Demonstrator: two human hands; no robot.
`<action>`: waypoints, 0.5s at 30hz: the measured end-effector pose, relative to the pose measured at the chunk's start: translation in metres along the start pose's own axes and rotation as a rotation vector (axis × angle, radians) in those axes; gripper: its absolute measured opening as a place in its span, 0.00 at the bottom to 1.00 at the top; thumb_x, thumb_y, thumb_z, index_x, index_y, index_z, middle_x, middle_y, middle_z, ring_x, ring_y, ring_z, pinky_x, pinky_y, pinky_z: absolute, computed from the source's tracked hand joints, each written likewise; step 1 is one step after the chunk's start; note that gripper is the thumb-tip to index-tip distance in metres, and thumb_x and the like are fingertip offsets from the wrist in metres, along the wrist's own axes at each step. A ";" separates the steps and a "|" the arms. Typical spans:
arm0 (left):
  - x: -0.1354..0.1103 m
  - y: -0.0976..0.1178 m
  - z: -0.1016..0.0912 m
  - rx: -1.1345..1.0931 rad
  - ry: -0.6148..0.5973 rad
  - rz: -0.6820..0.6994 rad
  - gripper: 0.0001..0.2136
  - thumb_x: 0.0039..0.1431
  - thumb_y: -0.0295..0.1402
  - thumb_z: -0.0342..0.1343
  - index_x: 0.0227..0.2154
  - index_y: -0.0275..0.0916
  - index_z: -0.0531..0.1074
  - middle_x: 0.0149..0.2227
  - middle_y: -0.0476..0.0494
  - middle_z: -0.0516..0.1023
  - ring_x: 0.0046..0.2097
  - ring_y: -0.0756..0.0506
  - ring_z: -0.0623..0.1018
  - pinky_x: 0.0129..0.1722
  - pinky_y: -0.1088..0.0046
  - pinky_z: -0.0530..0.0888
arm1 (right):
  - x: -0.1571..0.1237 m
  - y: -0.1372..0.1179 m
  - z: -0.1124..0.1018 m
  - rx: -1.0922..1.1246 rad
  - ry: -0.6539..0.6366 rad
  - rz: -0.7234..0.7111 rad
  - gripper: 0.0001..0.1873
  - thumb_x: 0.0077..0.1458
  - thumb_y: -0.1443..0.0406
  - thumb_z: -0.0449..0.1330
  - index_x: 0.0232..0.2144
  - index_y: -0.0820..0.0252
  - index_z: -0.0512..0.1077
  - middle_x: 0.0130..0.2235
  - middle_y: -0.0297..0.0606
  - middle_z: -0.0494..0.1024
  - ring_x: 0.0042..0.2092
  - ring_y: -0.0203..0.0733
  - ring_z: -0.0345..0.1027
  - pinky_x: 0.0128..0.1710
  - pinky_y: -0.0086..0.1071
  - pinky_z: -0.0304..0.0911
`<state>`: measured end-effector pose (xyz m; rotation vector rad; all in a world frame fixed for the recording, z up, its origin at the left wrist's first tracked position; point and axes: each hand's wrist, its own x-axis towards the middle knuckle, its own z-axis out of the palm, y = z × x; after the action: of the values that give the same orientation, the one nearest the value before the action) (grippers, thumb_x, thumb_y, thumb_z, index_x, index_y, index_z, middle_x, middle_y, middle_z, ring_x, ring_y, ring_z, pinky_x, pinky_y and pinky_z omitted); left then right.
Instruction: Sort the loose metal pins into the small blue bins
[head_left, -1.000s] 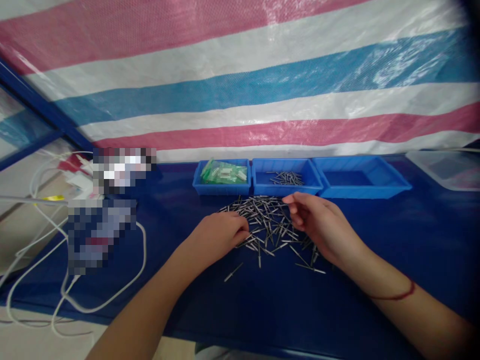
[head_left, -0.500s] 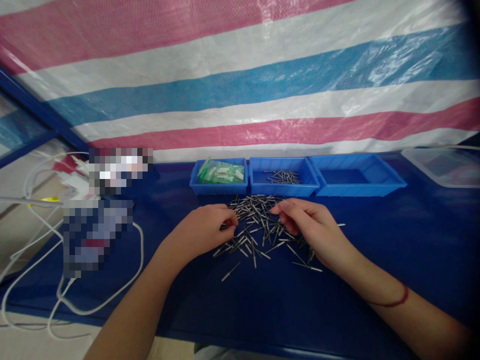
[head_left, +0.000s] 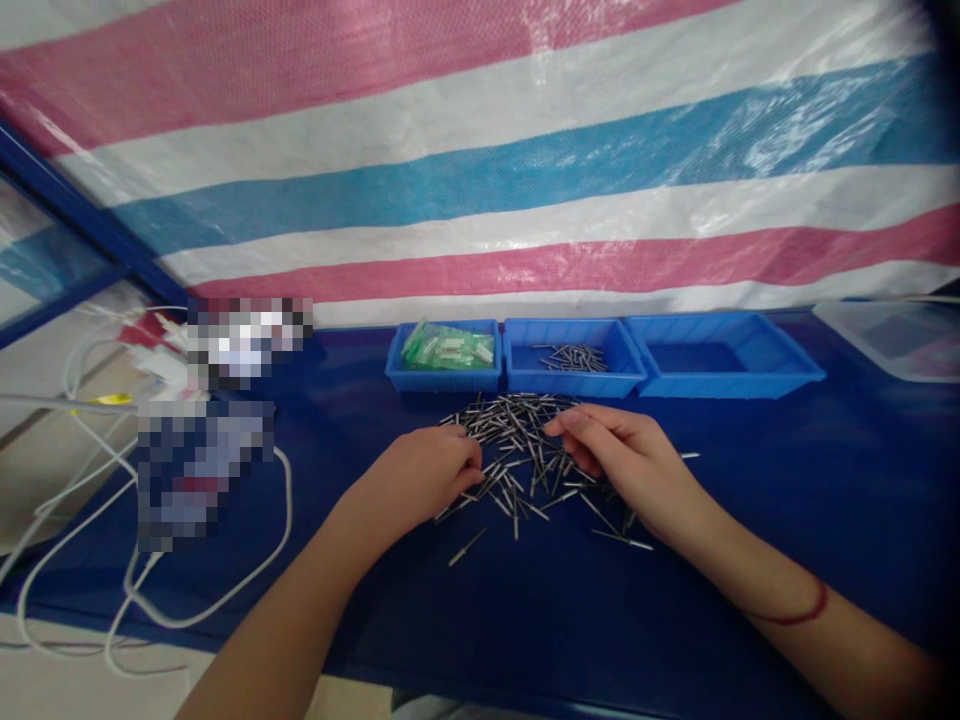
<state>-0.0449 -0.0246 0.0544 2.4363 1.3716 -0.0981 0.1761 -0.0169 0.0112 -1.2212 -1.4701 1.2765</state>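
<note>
A loose pile of blind rivets point(head_left: 517, 425), thin metal pins with thicker silvery ends, lies on the blue tabletop between my hands. My left hand point(head_left: 431, 472) rests at the pile's left side, fingers curled down among the rivets and thumb drawn in close. Whether anything sits in those fingers is hidden. Over the right side of the pile, my right hand point(head_left: 634, 460) has its thumb and index finger pinched together, the other fingers folded under. I cannot make out what is in that pinch. One single rivet point(head_left: 467, 547) lies apart, nearer to me.
Behind the pile stand three blue bins: the left bin point(head_left: 442, 381) holds green bags with white pieces, the middle bin point(head_left: 574, 384) some rivets, beside the right bin point(head_left: 735, 378). White cables point(head_left: 283, 520) loop at left. A clear plastic lid point(head_left: 885, 345) lies far right.
My left hand has moved slightly toward me, and its thumb and fingers have closed up. My right hand stays nearly where it was, still pinched. The whole view has shifted a little.
</note>
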 end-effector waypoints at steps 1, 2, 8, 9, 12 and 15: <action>0.000 0.000 0.001 0.005 0.009 0.009 0.07 0.62 0.33 0.51 0.32 0.39 0.73 0.36 0.45 0.75 0.38 0.45 0.75 0.37 0.72 0.69 | 0.000 0.000 0.000 -0.007 -0.003 -0.001 0.15 0.57 0.57 0.55 0.29 0.60 0.76 0.22 0.31 0.66 0.23 0.32 0.58 0.22 0.29 0.51; 0.001 0.001 0.002 0.011 0.018 0.012 0.08 0.63 0.33 0.50 0.32 0.38 0.72 0.36 0.45 0.75 0.38 0.46 0.75 0.37 0.72 0.69 | 0.000 0.001 0.000 -0.015 -0.006 -0.001 0.15 0.57 0.56 0.55 0.29 0.60 0.76 0.22 0.31 0.66 0.23 0.32 0.58 0.23 0.29 0.51; 0.001 0.010 -0.003 0.108 0.040 -0.098 0.04 0.59 0.34 0.56 0.33 0.38 0.71 0.34 0.45 0.75 0.33 0.46 0.75 0.31 0.74 0.68 | -0.001 0.000 -0.001 -0.064 -0.025 -0.023 0.15 0.57 0.56 0.55 0.29 0.60 0.77 0.22 0.32 0.67 0.24 0.34 0.58 0.23 0.29 0.52; 0.000 0.011 -0.004 0.131 0.040 -0.115 0.05 0.59 0.34 0.56 0.32 0.38 0.71 0.34 0.45 0.75 0.33 0.45 0.75 0.30 0.74 0.67 | -0.001 -0.001 -0.001 -0.070 -0.027 -0.025 0.15 0.57 0.56 0.55 0.29 0.59 0.77 0.22 0.32 0.67 0.24 0.34 0.58 0.23 0.29 0.51; -0.001 0.014 -0.007 0.168 0.016 -0.143 0.08 0.59 0.36 0.56 0.30 0.38 0.73 0.34 0.44 0.75 0.33 0.45 0.76 0.29 0.73 0.68 | -0.001 -0.001 -0.001 -0.082 -0.037 -0.031 0.16 0.57 0.56 0.54 0.30 0.59 0.77 0.22 0.32 0.67 0.24 0.34 0.58 0.23 0.29 0.51; -0.002 0.015 -0.006 0.174 0.000 -0.156 0.09 0.60 0.36 0.55 0.30 0.37 0.74 0.35 0.42 0.76 0.34 0.44 0.77 0.30 0.73 0.69 | -0.001 -0.001 -0.001 -0.085 -0.045 -0.029 0.16 0.57 0.56 0.54 0.30 0.59 0.77 0.22 0.32 0.67 0.23 0.34 0.58 0.22 0.29 0.51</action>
<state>-0.0336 -0.0310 0.0647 2.4617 1.6138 -0.2654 0.1768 -0.0180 0.0121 -1.2284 -1.5835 1.2403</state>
